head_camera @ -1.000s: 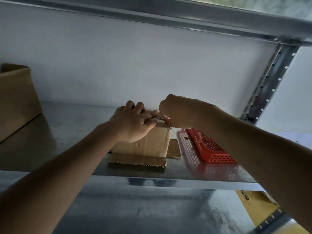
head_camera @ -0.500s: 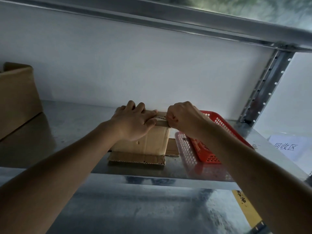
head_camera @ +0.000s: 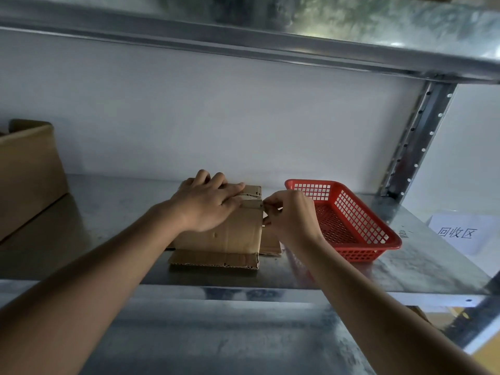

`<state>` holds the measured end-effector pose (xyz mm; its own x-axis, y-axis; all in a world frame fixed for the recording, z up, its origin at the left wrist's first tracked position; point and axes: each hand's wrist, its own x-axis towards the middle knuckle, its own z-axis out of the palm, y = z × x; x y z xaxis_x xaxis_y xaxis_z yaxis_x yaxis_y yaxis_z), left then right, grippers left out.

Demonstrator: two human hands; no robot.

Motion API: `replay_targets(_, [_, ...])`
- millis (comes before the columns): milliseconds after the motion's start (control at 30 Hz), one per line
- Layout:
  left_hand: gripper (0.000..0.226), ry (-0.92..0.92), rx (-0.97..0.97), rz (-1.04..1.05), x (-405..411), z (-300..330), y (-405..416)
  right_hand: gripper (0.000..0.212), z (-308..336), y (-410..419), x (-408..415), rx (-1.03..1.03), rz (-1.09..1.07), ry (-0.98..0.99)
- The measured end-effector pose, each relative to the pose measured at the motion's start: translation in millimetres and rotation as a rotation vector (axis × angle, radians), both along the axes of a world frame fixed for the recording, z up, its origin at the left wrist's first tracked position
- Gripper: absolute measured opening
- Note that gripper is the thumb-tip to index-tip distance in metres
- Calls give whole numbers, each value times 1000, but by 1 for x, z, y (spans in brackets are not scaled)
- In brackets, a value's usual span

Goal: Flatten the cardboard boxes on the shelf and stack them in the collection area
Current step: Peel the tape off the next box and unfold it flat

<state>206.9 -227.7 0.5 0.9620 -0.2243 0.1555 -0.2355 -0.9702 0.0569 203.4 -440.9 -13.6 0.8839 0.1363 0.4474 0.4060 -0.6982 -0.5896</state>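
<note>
my right hand dropped to pinch the tape at the small box's corner, left hand pressing flat on top, so it's nearly unsealed.

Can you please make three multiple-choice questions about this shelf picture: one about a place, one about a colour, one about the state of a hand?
1. Where is the basket relative to the small cardboard box?
A. to its right
B. to its left
C. on top of it

2. What colour is the basket?
A. blue
B. red
C. green

3. What is the left hand doing?
A. hanging idle
B. holding the basket
C. resting on top of the small cardboard box

Answers:
1 A: it stands on the shelf right of the box.
2 B: its mesh walls are red.
3 C: its fingers lie over the box top, while the right hand pinches at the box's right corner.
</note>
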Motion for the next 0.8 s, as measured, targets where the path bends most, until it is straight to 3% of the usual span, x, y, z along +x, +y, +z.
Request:
replay_targets(400, [60, 47, -27, -27, -3, 4, 5, 17, -9, 1, -7, 32, 9, -39])
replay_targets(533, [75, 70, -65, -62, -5, 6, 11, 20, -9, 2, -10, 84, 21, -10])
replay_targets(800, [82, 58, -82, -79, -6, 6, 12, 17, -2, 10, -16, -70, -9, -61])
